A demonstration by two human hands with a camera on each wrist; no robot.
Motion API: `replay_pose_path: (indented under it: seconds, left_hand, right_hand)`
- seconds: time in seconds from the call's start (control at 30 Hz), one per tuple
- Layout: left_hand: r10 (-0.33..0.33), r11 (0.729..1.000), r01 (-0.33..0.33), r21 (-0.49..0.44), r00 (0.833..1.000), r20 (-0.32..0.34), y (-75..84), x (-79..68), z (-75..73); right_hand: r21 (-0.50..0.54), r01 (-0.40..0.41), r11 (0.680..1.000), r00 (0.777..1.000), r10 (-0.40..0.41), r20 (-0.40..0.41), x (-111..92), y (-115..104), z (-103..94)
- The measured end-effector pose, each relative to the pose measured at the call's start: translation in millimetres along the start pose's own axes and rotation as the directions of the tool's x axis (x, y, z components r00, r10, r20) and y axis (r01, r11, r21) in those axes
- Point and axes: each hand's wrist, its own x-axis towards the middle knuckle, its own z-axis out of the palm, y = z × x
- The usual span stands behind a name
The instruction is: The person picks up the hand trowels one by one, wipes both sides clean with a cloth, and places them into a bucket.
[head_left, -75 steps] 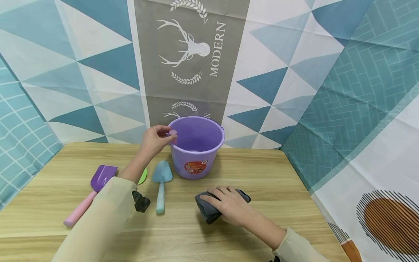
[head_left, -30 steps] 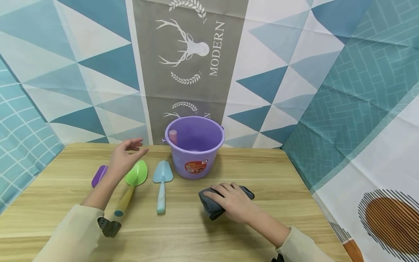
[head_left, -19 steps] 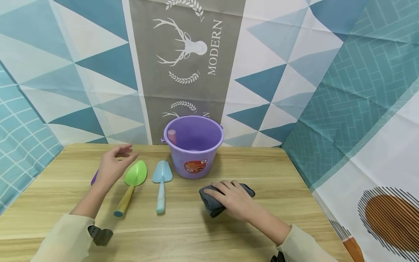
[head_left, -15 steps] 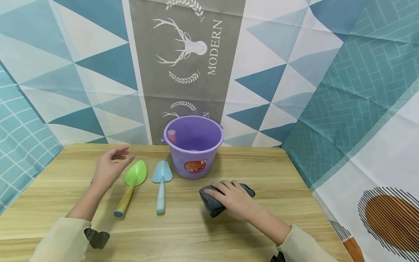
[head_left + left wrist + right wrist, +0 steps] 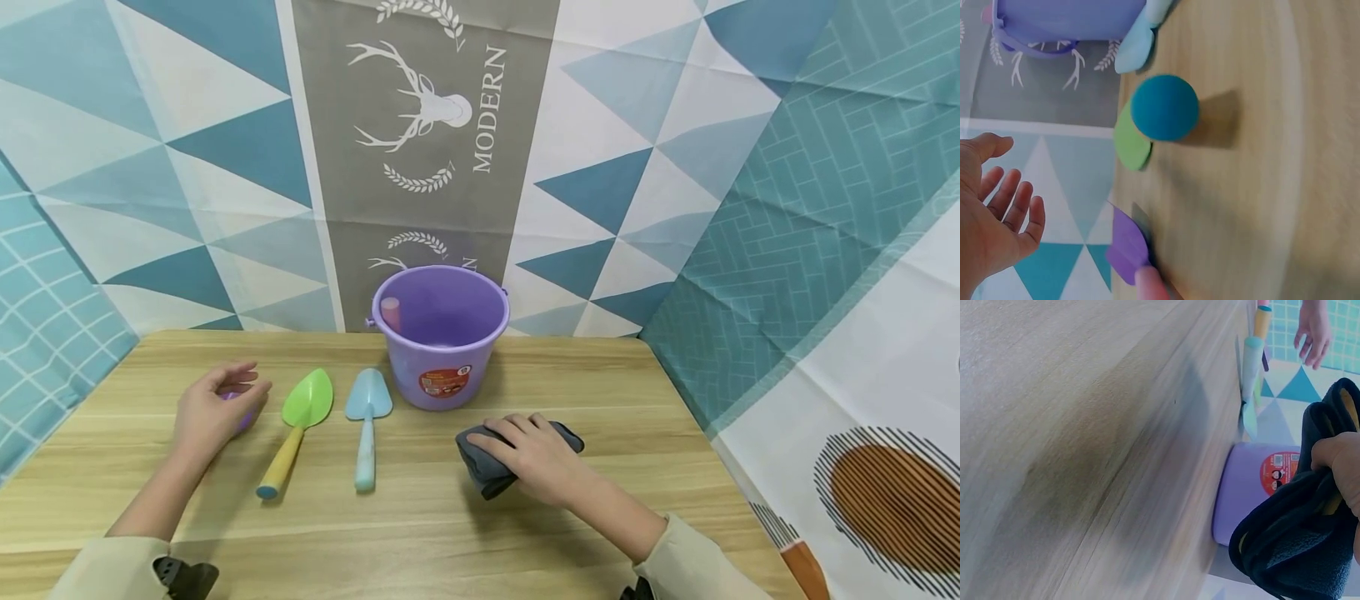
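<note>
My left hand (image 5: 217, 412) hovers above the purple shovel (image 5: 243, 421), its fingers loosely bent around nothing. Most of that shovel is hidden under the hand and forearm in the head view; the left wrist view shows its purple blade (image 5: 1127, 247) and part of a pink handle (image 5: 1150, 284). My right hand (image 5: 536, 458) grips a folded dark grey cloth (image 5: 480, 471) with black edging. In the right wrist view the cloth (image 5: 1297, 544) hangs in loose folds under the thumb. Beside the left hand lies a green trowel (image 5: 309, 400) with a yellow handle.
A light blue trowel (image 5: 367, 400) lies between the green one and a purple bucket (image 5: 438, 367) at the table's back. Inside the bucket a pink handle (image 5: 391, 313) leans on the left wall. Patterned cloth (image 5: 420, 167) hangs behind the wooden table (image 5: 420, 550).
My left hand let go of the pink-handled thing at the bucket and moved left and nearer, over the purple shovel. The right hand, still holding the cloth, has barely moved.
</note>
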Motion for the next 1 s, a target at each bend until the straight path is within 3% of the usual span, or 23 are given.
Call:
replay_pose_path:
  seconds: [0.4, 1.0]
  left_hand:
    - [-0.111, 0.991, 0.109, 0.076, 0.994, 0.021, -32.3, -19.4, -13.4]
    - [-0.140, 0.977, 0.129, 0.168, 0.988, 0.058, -59.4, -38.2, -26.5]
  right_hand:
    - [0.004, 0.002, 1.000, 1.000, -0.002, 0.007, -1.3, 0.8, 0.3]
    - [0.000, 0.008, 1.000, 1.000, -0.008, 0.003, -3.4, 1.3, 0.4]
